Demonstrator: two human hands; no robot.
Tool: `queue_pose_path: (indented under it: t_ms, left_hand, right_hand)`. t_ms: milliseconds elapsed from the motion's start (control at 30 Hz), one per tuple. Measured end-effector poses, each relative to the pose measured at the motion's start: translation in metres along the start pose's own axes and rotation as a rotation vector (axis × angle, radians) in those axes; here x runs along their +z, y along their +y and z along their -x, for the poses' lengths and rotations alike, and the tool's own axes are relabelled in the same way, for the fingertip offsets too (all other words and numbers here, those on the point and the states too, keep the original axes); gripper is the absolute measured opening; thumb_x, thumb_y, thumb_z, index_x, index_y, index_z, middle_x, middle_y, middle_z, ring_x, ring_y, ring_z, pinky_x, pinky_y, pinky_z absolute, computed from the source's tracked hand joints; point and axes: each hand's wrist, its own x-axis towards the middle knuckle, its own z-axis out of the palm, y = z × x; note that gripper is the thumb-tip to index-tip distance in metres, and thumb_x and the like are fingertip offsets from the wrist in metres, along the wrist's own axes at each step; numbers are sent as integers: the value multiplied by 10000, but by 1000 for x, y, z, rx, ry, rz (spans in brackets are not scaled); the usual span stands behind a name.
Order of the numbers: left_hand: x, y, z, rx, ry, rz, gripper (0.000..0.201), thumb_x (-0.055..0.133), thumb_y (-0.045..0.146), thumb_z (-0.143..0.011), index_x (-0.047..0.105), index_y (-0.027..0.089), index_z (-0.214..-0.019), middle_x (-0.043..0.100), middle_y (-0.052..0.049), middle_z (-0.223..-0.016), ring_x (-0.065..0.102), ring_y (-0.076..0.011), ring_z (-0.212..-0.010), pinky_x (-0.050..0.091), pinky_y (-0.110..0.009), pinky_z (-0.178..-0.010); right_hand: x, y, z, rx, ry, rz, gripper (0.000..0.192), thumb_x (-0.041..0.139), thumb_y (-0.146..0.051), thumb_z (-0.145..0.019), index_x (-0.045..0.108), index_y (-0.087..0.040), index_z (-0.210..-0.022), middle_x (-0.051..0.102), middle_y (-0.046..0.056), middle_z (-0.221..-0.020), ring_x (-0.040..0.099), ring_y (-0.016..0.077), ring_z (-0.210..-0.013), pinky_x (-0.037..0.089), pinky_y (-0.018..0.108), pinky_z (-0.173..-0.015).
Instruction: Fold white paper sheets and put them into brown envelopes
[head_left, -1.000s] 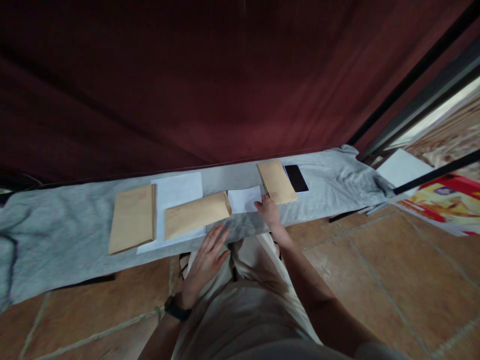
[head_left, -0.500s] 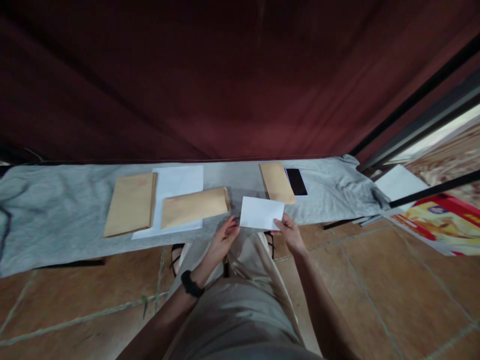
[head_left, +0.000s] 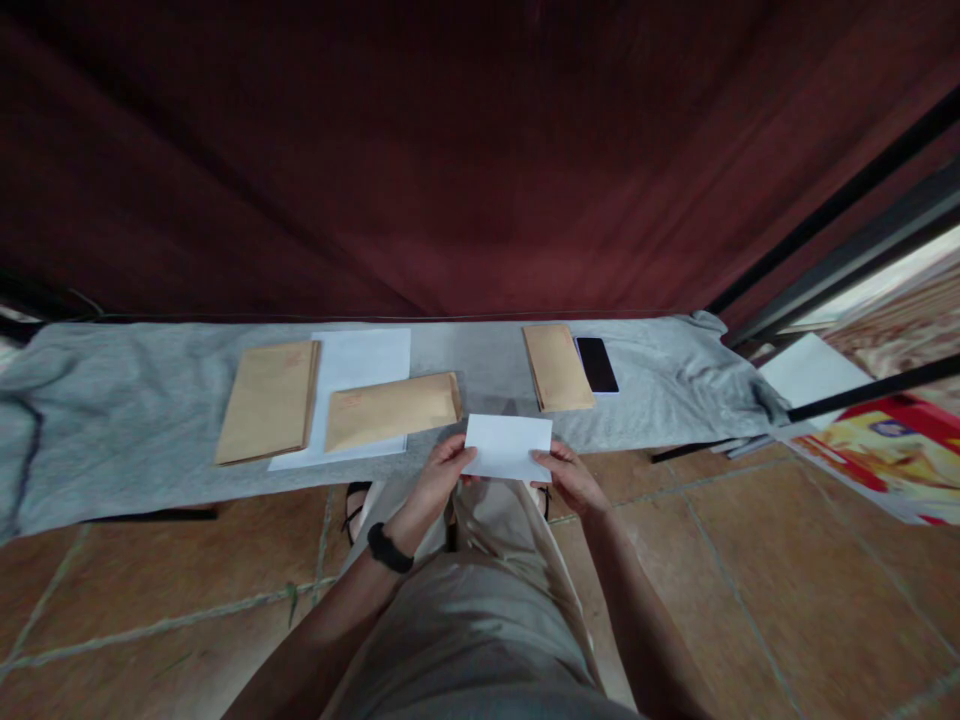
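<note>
A folded white sheet of paper (head_left: 508,444) is held between my two hands, over the near edge of the bench. My left hand (head_left: 448,470) pinches its left side, thumb on top. At the lower right corner, my right hand (head_left: 568,474) grips it the same way. Just beyond my left hand lies a single brown envelope (head_left: 394,410), resting partly on large white sheets (head_left: 362,352). A small pile of brown envelopes (head_left: 559,368) lies past my right hand.
A grey cloth (head_left: 150,400) covers the long bench. At left sits a stack of brown envelopes (head_left: 268,403); a dark-screened phone (head_left: 598,365) lies at right. A dark red curtain (head_left: 480,200) hangs behind. A colourful box (head_left: 892,445) stands on the right beside a metal frame.
My left hand has closed on the paper's left side. The paper has moved slightly left and nearer to me, with my right hand still holding it.
</note>
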Motion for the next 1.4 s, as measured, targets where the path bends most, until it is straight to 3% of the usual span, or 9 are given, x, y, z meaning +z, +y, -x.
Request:
queue_pose_path:
  t_ms: [233,433,500,600,733,867,967,1267,1400]
  left_hand:
    - [-5,-2,-3,-55,57,60,374,795,423,-705,733,157,-961,703,-11,-798,564,-117,-576,430,-233,-486]
    - [-10,-6,-6,30,1,-49,361,759,457,-766,727,173,-987,710,-32,-860,610,-150,-675,467,-252,-573]
    - [-15,-5,-6,110,3,-161,364,719,459,-815,712,188,-1058,705,-41,-895,636,-172,-736,503,-277,-637]
    - [-29,1,-7,341,81,-463,397,674,396,-867,659,211,-1218,704,-80,-1057,668,-228,-952,547,-366,-848]
    - [-56,11,-10,587,121,-997,649,685,300,-867,480,252,-1481,517,-142,-1508,459,-314,-1415,382,-493,-1163]
    - [-80,23,-22,463,132,-1349,980,762,339,-816,218,305,-1630,189,-152,-1713,183,-388,-1571,195,-610,-1234]
    - [-90,34,-37,360,74,-1440,1101,788,403,-782,122,294,-1651,70,-168,-1731,63,-398,-1589,111,-646,-1237]
    - [-90,67,-77,166,-160,-1568,1287,839,491,-633,88,244,-1649,57,-232,-1717,42,-402,-1588,68,-643,-1233]
    - [-91,71,-88,129,-213,-1598,1317,843,517,-604,83,254,-1647,149,-225,-1706,107,-414,-1580,65,-664,-1223]
  right_hand:
    - [0,5,-9,-53,-30,51,387,838,-459,-673,759,-203,-952,757,13,-848,661,187,-700,559,322,-649]
    - [-2,3,-17,-123,-48,57,384,832,-474,-678,761,-210,-948,763,23,-856,668,216,-780,539,348,-755]
    - [-2,3,-22,-163,-6,29,401,830,-477,-667,753,-211,-957,761,27,-855,672,230,-816,536,366,-795]
    - [-4,3,-33,-207,105,25,433,807,-505,-653,731,-217,-966,758,36,-875,670,246,-813,531,389,-797]
    - [-9,7,-50,-277,220,142,448,740,-534,-668,714,-218,-984,747,49,-894,650,253,-810,512,391,-773]
    - [-14,13,-62,-355,298,258,405,692,-508,-671,713,-186,-916,728,58,-841,609,243,-808,479,375,-773]
    - [-15,19,-68,-359,307,257,389,687,-486,-679,716,-180,-917,731,59,-863,609,234,-799,477,372,-783]
    - [-20,26,-67,-363,241,223,397,705,-460,-720,743,-173,-992,766,71,-955,653,247,-854,507,368,-806]
    - [-20,26,-66,-357,255,228,395,710,-465,-729,748,-174,-993,773,68,-955,665,252,-860,517,384,-836]
